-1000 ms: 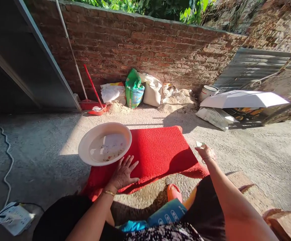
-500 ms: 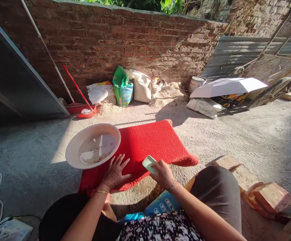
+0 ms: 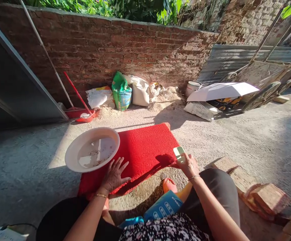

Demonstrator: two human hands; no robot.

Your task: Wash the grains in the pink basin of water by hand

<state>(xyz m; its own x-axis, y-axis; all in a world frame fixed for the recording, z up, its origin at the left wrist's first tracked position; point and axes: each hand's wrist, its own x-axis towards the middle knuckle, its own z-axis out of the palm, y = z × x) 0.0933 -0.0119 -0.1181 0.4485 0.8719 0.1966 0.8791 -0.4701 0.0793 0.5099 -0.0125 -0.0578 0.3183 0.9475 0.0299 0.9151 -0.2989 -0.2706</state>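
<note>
A red shaggy rug (image 3: 145, 144) is spread out in front of my knees. My left hand (image 3: 114, 175) lies flat on its near left part with the fingers spread, just beside the basin. At the rug's right edge, my right hand (image 3: 190, 166) grips a pale green scrub brush (image 3: 179, 153) with a flat plastic back. Its underside is hidden. A wide whitish basin (image 3: 72, 150) stands on the rug's left part, with water and dark bits in it.
Several sacks, among them a green one (image 3: 122, 95), lean on the brick wall (image 3: 90, 47). A red dustpan (image 3: 91, 117) stands left of them. A pale umbrella (image 3: 220, 91) lies open at the right. Bricks (image 3: 268, 199) lie by my right knee. An orange slipper (image 3: 169, 185) is below the rug.
My right hand has moved right with the brush, from the rug's near middle to its right edge. My left hand stays flat on the rug. The view has tilted slightly upward.
</note>
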